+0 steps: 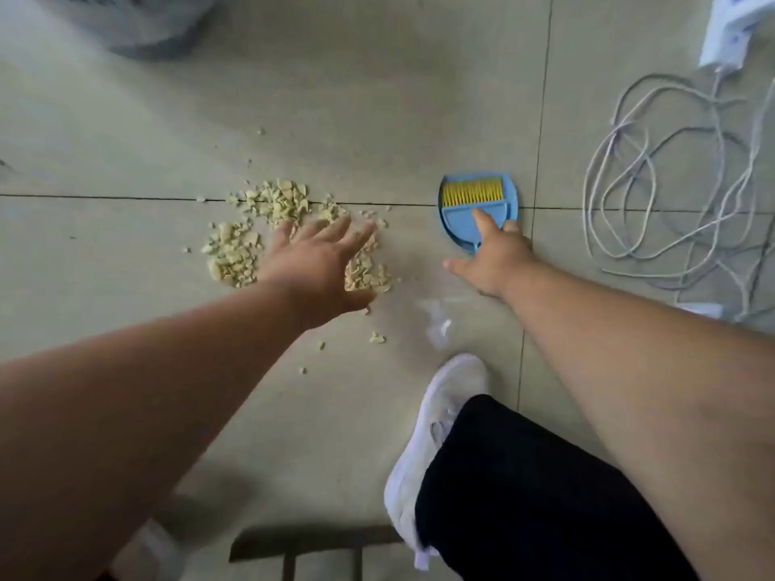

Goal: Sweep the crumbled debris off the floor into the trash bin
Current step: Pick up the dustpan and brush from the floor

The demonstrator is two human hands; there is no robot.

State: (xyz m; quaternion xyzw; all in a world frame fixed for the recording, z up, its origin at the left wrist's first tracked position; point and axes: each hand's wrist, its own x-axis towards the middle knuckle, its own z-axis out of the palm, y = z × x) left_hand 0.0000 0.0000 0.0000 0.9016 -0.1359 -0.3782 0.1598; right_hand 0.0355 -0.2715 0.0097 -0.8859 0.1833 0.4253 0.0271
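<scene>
A pile of pale yellow crumbled debris lies on the tiled floor, with a few stray bits nearer to me. My left hand hovers over the pile, fingers spread and straight, holding nothing. To the right lies a small blue dustpan with a blue brush with yellow bristles nested in it. My right hand reaches to the pan's near end, index finger stretched onto the brush body; the other fingers are partly hidden. A grey bin stands blurred at the top left.
Tangled white cables sprawl on the floor at the right, running to a white device in the top right corner. My white shoe and dark trouser leg are at the bottom centre. A dark stool edge shows at the bottom.
</scene>
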